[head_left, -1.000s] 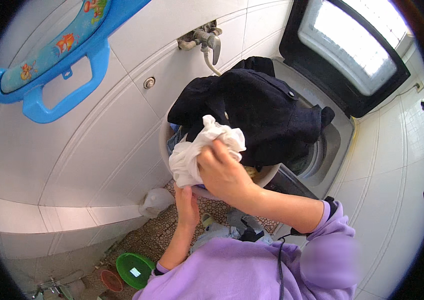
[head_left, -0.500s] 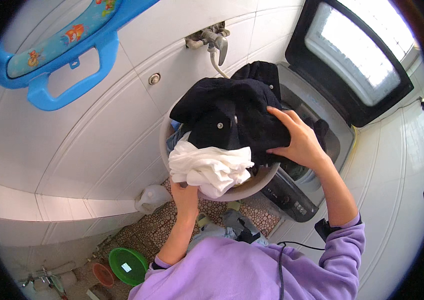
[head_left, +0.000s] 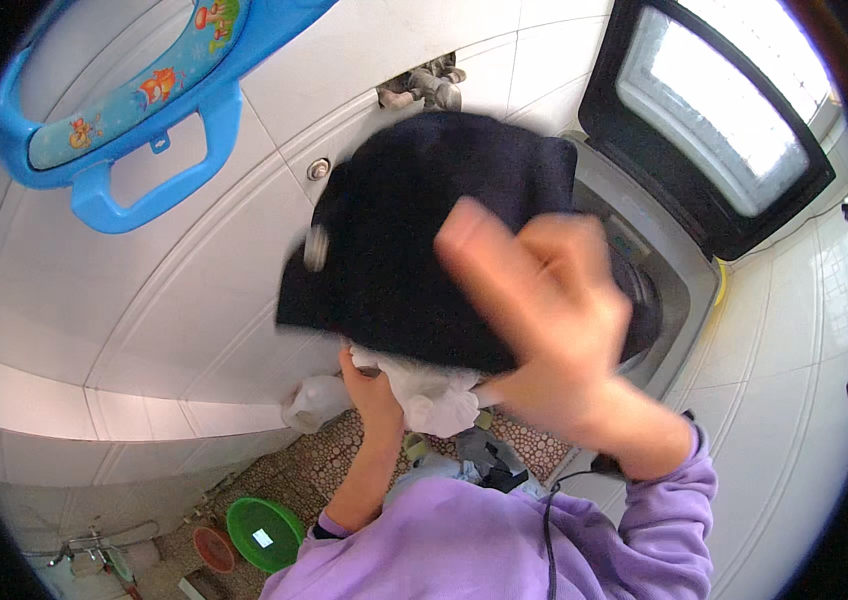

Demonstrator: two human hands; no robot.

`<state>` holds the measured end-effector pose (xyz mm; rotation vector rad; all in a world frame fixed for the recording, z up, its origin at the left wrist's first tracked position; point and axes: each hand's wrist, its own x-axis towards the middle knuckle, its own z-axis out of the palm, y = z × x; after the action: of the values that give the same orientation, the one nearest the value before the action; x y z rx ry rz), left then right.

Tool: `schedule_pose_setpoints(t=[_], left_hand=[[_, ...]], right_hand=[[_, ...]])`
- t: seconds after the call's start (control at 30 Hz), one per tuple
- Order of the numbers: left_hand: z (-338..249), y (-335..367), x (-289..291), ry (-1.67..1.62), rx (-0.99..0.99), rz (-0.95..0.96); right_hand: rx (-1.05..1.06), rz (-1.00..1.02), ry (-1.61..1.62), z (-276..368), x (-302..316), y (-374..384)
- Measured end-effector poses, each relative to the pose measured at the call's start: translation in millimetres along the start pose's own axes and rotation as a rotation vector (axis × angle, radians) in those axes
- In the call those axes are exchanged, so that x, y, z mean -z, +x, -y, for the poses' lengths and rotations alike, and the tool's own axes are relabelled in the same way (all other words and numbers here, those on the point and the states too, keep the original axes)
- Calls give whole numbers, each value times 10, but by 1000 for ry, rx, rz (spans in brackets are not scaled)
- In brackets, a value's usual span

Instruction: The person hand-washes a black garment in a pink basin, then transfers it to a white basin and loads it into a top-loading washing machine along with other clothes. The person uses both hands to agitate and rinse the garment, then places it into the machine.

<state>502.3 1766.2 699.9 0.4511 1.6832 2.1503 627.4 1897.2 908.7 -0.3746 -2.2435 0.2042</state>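
Note:
My right hand (head_left: 544, 330), blurred by motion, is raised close to the camera with a large dark garment (head_left: 414, 250) in its grip. The garment hangs in front of the washing machine (head_left: 669, 265) and hides most of the basin. Below it a crumpled white cloth (head_left: 429, 395) hangs down. My left hand (head_left: 369, 385) reaches up from below, pressed under the basin right beside the white cloth. Only a grey blur of the basin's rim (head_left: 312, 247) shows at the garment's left edge.
The washing machine's dark lid (head_left: 714, 120) stands open at upper right. A tap (head_left: 424, 85) sticks out of the white tiled wall. A blue child's toilet seat (head_left: 134, 110) hangs at upper left. On the floor lie a green bowl (head_left: 264, 535), a small orange bowl (head_left: 214, 548) and a pebble-pattern mat (head_left: 344, 450).
My right hand went from the white cloth to the dark garment and has lifted it up toward the camera. The left hand stays under the basin.

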Motion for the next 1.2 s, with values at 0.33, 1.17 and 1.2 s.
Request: schedule_pose_setpoints(t=[0.33, 1.17, 1.2], left_hand=[[100, -71, 173, -52, 213, 73], [-51, -153, 237, -34, 419, 39], [-79, -157, 228, -84, 401, 11]], right_hand=[[178, 319, -80, -192, -472, -800], [-141, 745, 68, -591, -24, -724], [-193, 751, 188, -763, 88, -593]])
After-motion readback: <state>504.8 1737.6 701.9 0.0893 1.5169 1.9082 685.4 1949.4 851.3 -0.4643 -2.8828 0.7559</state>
